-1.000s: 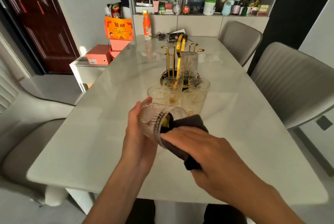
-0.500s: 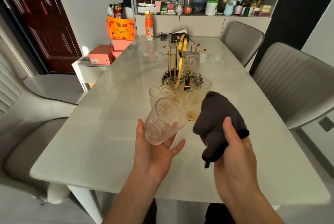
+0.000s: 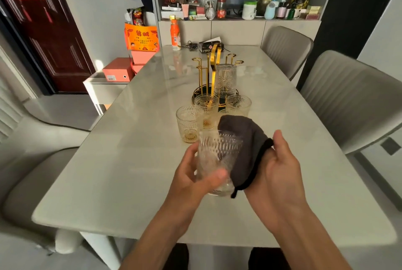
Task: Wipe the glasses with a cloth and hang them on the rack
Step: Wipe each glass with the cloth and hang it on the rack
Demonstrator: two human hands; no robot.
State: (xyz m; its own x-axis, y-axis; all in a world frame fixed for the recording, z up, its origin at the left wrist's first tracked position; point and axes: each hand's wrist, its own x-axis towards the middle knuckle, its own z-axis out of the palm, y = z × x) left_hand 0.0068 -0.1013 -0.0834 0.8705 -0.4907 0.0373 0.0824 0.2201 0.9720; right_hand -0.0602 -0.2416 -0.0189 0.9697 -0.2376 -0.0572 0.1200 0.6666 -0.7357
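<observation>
Wiping was the step in hand, judged by the dark cloth pressed to one side of a ribbed glass held upright above the bench; the left hand was curled round the glass, thumb across its lower front; the right hand lay open and cupped behind the cloth, thumb raised; one glass hung inverted on the gold rack, four more stood before it; hanging would call for turning the glass mouth-down over a free prong.
</observation>
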